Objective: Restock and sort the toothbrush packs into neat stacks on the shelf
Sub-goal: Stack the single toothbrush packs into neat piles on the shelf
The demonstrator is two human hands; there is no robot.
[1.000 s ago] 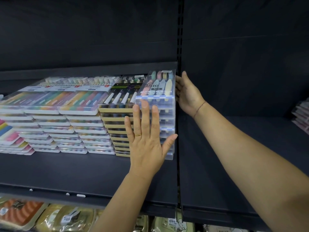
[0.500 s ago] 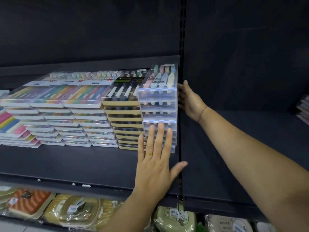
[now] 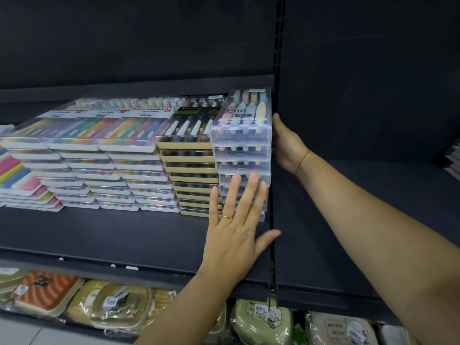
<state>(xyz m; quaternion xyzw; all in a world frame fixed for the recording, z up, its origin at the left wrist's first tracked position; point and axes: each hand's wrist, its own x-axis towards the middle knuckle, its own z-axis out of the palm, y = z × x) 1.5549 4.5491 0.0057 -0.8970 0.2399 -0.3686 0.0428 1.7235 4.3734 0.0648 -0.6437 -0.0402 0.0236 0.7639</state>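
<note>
Pressed left hand (image 3: 234, 232), fingers straight and released, flat on near face of clear toothbrush pack stack (image 3: 242, 145) at right end of dark shelf (image 3: 99, 235). Laid right hand (image 3: 286, 145) open against stack's right side, gripping nothing.

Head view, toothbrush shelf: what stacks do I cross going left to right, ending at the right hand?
Far left: pink-and-blue striped packs → three stacks of white-tray rainbow packs → stack of gold-edged black packs → stack of clear plastic pastel-brush boxes → right hand.
</note>
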